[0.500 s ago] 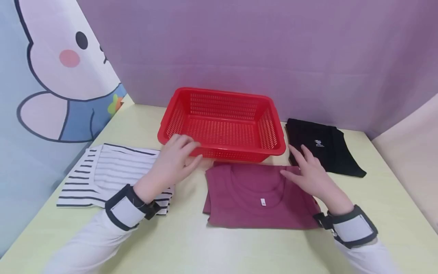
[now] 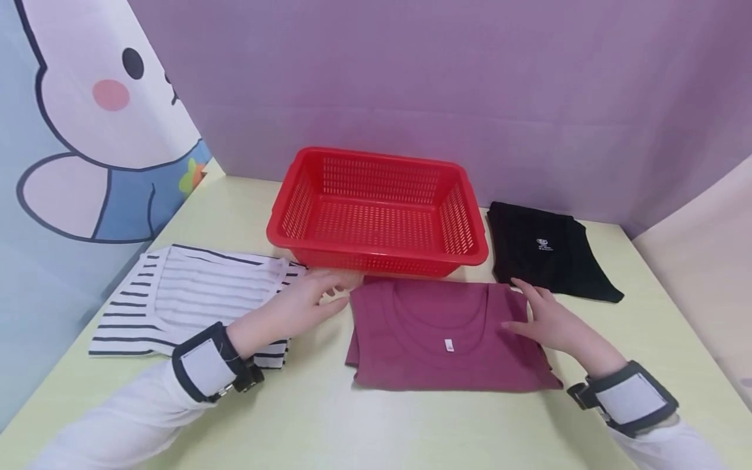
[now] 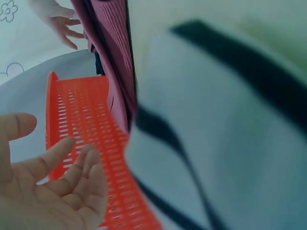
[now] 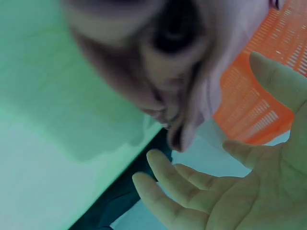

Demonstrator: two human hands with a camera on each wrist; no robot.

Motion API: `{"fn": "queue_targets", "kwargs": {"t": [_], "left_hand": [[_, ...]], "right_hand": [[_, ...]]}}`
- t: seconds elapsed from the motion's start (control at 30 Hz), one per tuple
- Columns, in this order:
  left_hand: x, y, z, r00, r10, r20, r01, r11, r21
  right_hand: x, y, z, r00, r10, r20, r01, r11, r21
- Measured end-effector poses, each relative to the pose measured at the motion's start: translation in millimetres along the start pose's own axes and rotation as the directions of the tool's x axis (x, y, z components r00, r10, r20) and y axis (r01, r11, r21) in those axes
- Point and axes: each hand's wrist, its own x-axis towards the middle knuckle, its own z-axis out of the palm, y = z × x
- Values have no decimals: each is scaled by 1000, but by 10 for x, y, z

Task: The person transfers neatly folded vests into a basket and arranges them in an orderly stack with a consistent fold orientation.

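Red rectangular perforated basket (image 2: 376, 260): plastic, smooth, glossy along rim. Folded burgundy garment (image 2: 435, 369): matt cloth, finely ribbed in left wrist view. Folded white garment with black stripes (image 2: 205, 284): soft matt cloth. Folded black garment (image 2: 523, 261): matt cloth, pale print. Purple backdrop (image 2: 411, 78): matt cloth, faintly creased. Pale yellow surface (image 2: 399, 431): smooth, slight sheen.

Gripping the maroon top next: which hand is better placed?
Probably the right hand: in the head view its thumb overlaps the maroon top on the right side, fingers spread. The left hand is partly over the striped top, fingertips only near the maroon top's left edge.
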Motion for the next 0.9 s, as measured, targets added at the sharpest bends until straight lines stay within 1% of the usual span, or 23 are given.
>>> {"fn": "queue_targets", "kwargs": {"t": [0.03,0.1,0.17,0.2,0.23,0.27,0.3,0.33,0.4,0.43,0.47,0.5,0.53,0.57,0.6,0.63,0.67,0.73,0.8,0.9], "left_hand": [[6,-16,16,1000,-19,13,19,999,-41],[7,-48,41,995,-80,53,85,989,-119],[19,-80,74,986,-135,101,153,968,-201],[28,-86,89,977,-169,129,196,951,-238],[38,-91,103,965,-206,162,244,931,-271],[52,-91,115,953,-232,195,285,904,-318],[74,-91,132,940,-256,224,324,874,-363],[97,-85,147,925,-282,253,367,835,-411],[138,-64,173,890,-339,305,452,744,-492],[156,-54,188,874,-355,331,484,691,-537],[169,-41,197,861,-370,350,509,634,-582],[180,-30,208,849,-379,369,529,580,-620],[191,-19,219,838,-386,386,543,523,-657],[198,-10,230,832,-382,402,550,470,-691],[203,-4,240,828,-377,416,553,419,-720],[211,2,252,826,-369,426,552,377,-744],[218,7,260,824,-370,429,550,339,-764],[234,7,279,824,-368,431,541,282,-792],[251,2,290,823,-371,430,532,239,-812],[286,-15,307,821,-368,436,518,162,-840]], "right_hand": [[1,25,10,1000,-3,9,3,1000,7],[4,72,27,999,-41,30,40,998,56],[4,118,38,996,-78,52,71,991,112],[3,139,42,993,-97,63,86,985,152],[4,161,47,991,-112,75,95,976,194],[6,176,49,989,-120,86,98,968,233],[6,186,51,990,-106,93,81,966,247],[9,197,52,991,-88,100,59,961,269],[14,211,47,993,-44,113,8,954,300],[14,219,42,992,-15,122,-24,949,316],[13,227,35,991,12,136,-57,940,337],[11,239,26,988,37,153,-90,928,363],[7,255,16,983,54,173,-120,909,400],[0,271,6,979,64,195,-145,888,437],[-4,292,-1,973,74,218,-172,865,472],[-5,313,-7,968,79,237,-192,843,503],[-4,334,-11,965,78,250,-203,827,524],[2,356,-11,964,84,250,-210,821,531],[22,360,-9,964,108,243,-221,833,506],[58,331,-17,959,159,234,-252,857,450]]}}
